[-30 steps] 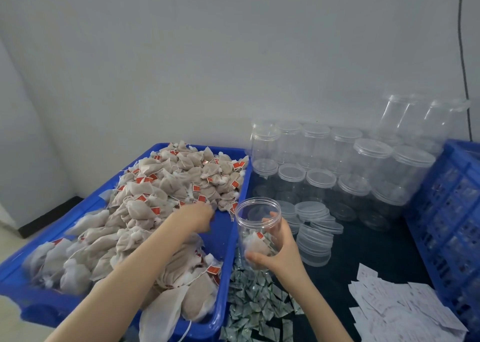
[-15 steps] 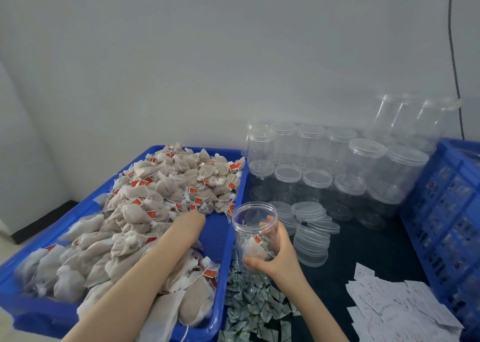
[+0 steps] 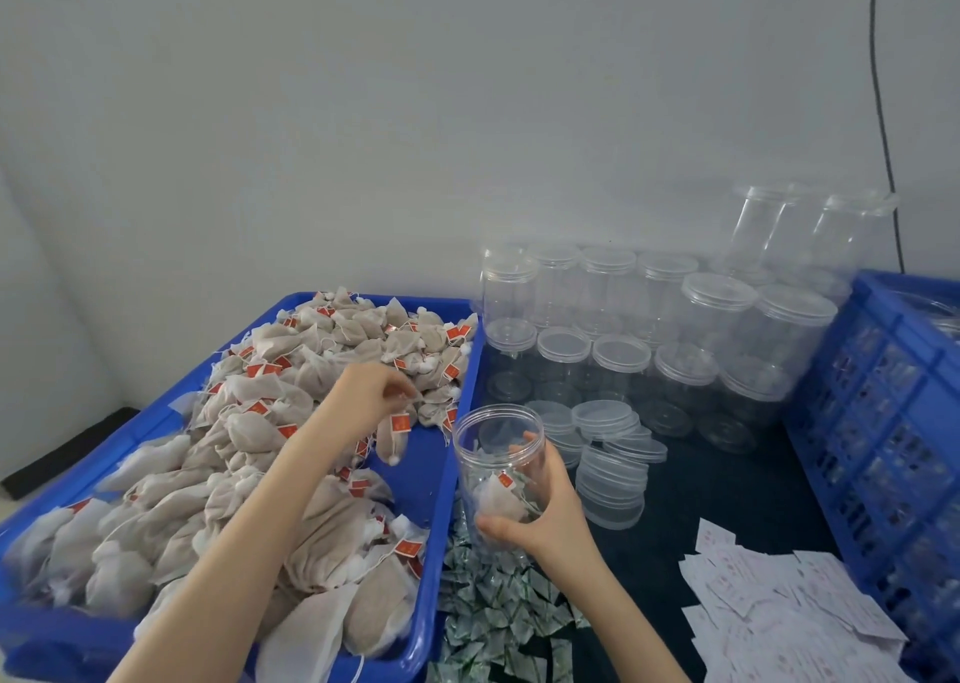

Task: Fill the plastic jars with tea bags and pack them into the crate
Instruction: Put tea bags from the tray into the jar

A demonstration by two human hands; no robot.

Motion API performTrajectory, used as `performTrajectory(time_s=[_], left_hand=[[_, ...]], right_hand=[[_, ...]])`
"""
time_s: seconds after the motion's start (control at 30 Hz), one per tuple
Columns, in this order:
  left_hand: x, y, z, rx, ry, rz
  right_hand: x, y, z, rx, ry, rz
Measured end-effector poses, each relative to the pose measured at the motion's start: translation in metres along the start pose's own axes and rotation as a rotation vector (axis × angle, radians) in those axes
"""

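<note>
Tea bag lifted, jar held.

Left hand (image 3: 371, 396) at middle of frame, pinching one tea bag (image 3: 390, 435) by its string above the blue tray (image 3: 434, 480). Right hand (image 3: 540, 521) wrapped round the open jar (image 3: 496, 474) at lower middle, one bag inside. Empty jars (image 3: 623, 350) at upper right, clear and hard to count. Blue crate (image 3: 893, 422) cut off at right edge, inside hidden.

head view | looks forward-down over table (image 3: 727, 500) | close to hands | far wall perhaps near
</note>
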State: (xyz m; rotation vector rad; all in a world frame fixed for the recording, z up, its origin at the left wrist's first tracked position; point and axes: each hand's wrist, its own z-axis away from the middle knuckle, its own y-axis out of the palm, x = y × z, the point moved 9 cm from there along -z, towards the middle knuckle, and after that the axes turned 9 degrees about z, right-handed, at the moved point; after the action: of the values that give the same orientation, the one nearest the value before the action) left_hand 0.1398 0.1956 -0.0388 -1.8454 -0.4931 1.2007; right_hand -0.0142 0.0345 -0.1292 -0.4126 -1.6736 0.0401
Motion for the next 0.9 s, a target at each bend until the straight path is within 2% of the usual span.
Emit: performTrajectory(time_s=[0.27, 0.4, 0.53, 0.7, 0.9], left_hand=[[-0.062, -0.049, 0.006, -0.205, 0.15, 0.333], [-0.098, -0.06, 0.012, -0.206, 0.23, 0.463], [-0.123, -0.036, 0.018, -0.061, 0.318, 0.441], [-0.131, 0.043, 0.034, 0.354, 0.375, 0.13], [-0.128, 0.05, 0.035, 0.467, 0.394, 0.147]], right_hand=[[-0.005, 0.003, 0.002, 0.022, 0.014, 0.041], [-0.007, 0.005, 0.001, 0.025, 0.015, 0.049], [-0.003, 0.004, -0.001, 0.001, 0.0, 0.027], [0.002, -0.005, -0.002, -0.071, -0.035, 0.018], [0.002, -0.002, -0.001, -0.052, -0.028, 0.002]])
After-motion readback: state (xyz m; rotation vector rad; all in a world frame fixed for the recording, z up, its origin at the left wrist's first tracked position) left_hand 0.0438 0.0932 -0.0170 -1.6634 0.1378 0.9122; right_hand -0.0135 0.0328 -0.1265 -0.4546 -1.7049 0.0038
